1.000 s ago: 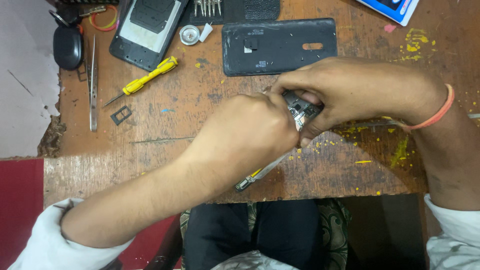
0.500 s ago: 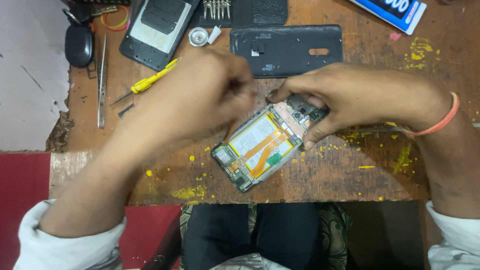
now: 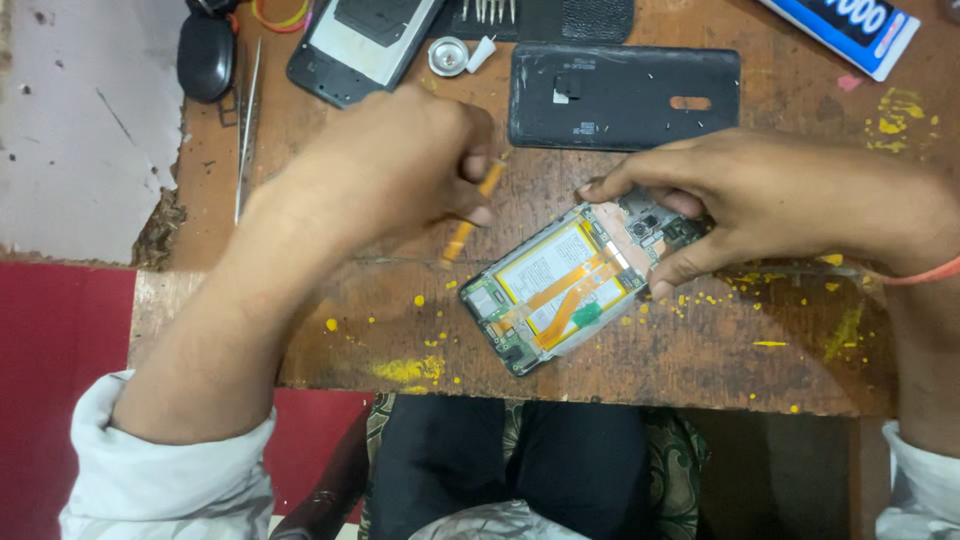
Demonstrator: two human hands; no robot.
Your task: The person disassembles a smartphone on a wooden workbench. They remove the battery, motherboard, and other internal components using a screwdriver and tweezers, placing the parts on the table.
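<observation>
Since the earlier frame, the left hand [image 3: 400, 165] has been drawn away from the opened phone [image 3: 570, 285] and upward; the phone has stayed tilted on the wooden table [image 3: 700, 350]. The left fingers are clenched around a yellow screwdriver [image 3: 468, 215]; only its shaft shows below the fist, blurred by motion, and its tip cannot be made out. The right hand [image 3: 760, 195] is closed in a pinch on the phone's upper end, thumb below and fingers above; the camera area there is partly covered by the fingertips [image 3: 600, 187]. The battery and orange flex cables are exposed just beside the thumb. Beyond the right fingers lies a black back cover [image 3: 625, 95]. Beyond the left knuckles, a second phone [image 3: 360, 45] and tweezers [image 3: 247, 125] are seen, the phone cut off by the frame edge.
</observation>
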